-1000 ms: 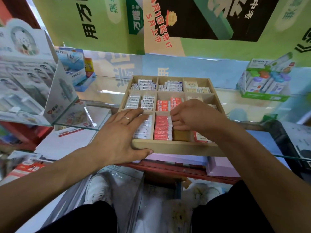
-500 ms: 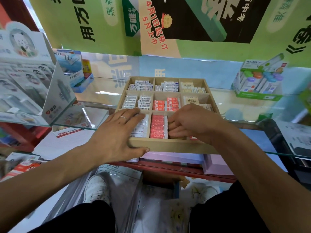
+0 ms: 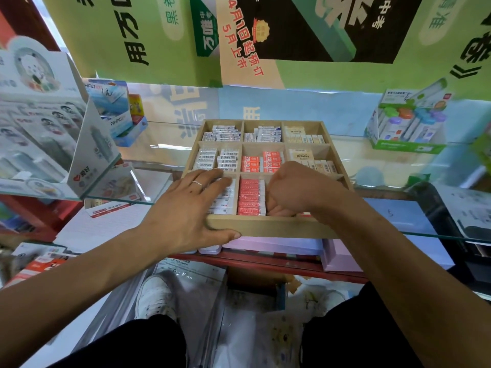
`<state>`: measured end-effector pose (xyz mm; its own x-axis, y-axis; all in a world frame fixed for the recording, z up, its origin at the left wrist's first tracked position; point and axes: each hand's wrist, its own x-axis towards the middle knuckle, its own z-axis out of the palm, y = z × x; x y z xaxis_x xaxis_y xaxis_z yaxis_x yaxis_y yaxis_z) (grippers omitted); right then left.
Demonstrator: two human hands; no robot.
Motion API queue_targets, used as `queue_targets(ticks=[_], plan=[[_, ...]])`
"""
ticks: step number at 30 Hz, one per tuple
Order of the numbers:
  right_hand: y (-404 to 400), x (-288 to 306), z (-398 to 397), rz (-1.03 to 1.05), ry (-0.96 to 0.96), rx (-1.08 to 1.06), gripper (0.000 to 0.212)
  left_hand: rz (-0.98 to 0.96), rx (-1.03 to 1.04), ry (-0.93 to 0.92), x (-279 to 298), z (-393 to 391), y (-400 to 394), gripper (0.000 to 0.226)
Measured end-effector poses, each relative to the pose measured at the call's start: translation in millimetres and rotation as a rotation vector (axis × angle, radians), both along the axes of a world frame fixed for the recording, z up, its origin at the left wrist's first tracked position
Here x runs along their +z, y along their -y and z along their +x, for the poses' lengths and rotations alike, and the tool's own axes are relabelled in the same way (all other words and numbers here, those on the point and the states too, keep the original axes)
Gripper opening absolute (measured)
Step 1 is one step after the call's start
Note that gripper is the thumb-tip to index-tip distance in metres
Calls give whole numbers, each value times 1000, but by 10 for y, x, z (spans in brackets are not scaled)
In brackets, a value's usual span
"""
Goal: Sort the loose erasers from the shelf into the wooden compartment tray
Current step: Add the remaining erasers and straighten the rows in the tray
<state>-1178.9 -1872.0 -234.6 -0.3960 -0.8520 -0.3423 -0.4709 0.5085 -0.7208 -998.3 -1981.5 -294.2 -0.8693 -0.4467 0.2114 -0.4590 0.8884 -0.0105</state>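
In the wooden tray (image 3: 265, 227), the right hand (image 3: 295, 189) curls down just right of the red erasers (image 3: 251, 196), contents hidden; their long axes run across, while the left hand (image 3: 186, 208) lies flat on its near-left corner

At twelve o'clock we face a wall covered by a green poster (image 3: 164, 41) with black characters, a black panel and a peach strip of red print. Below it a glass shelf (image 3: 398, 166) catches pale glare. At nine o'clock we see a white cardboard display stand (image 3: 45, 134); at two o'clock a green display box (image 3: 406, 128). At six o'clock, plastic-wrapped paper packs (image 3: 191, 282) lie low down.
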Motion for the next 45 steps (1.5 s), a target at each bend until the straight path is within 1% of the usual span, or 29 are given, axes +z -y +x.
queue_targets(ticks=[3,6,9,12,16,19,21,23,25,27,29,31,32,33,34,35,38,40,42,45], plan=[[15,38,23,19,-19,-11,24,-7,4,0,-13,-17,-2,101],[-55,20,-50,63,4,-15,25,-19,14,-8,-17,-21,-9,101],[-90,28,-104,51,46,-12,23,-2,12,3,-8,-14,-6,102],[-54,80,-27,39,-12,18,26,4,4,-8,-13,-10,1,102],[51,84,20,-24,-65,-47,32,-5,-3,-13,-24,-4,5,101],[123,29,30,-83,-1,-95,25,3,-1,-20,-25,-10,6,102],[126,0,46,-89,-4,-114,19,-8,-1,-23,-18,-19,3,101],[98,-33,44,-89,-17,-119,25,-23,-5,-22,-9,-27,2,100],[61,-48,36,-97,15,-107,34,-15,-5,-18,-2,-24,-7,100],[25,-55,56,-94,-38,-71,41,-6,-6,-6,5,-17,-8,101],[8,-53,90,-104,-126,-41,43,-2,-8,0,12,-12,-3,102],[-23,-26,112,-93,-196,-24,37,11,-11,-10,16,-6,-6,102],[-29,-5,120,-89,-215,-17,29,14,-9,-21,15,-1,-9,102],[-23,8,120,-78,-224,-22,16,11,-6,-31,11,4,-13,102],[-18,14,118,-79,-221,-25,12,6,2,-38,6,5,-15,103],[-20,24,121,-71,-212,-24,16,3,15,-44,-2,8,-17,103],[-24,41,90,-29,-192,29,13,12,46,-57,-3,12,-40,105],[-24,38,57,-3,-150,33,24,19,64,-70,15,23,-66,107],[-31,24,39,-11,-110,23,28,23,98,-91,31,50,-96,106],[-52,16,7,-70,-87,-4,33,-33,132,-99,19,88,-150,95]])
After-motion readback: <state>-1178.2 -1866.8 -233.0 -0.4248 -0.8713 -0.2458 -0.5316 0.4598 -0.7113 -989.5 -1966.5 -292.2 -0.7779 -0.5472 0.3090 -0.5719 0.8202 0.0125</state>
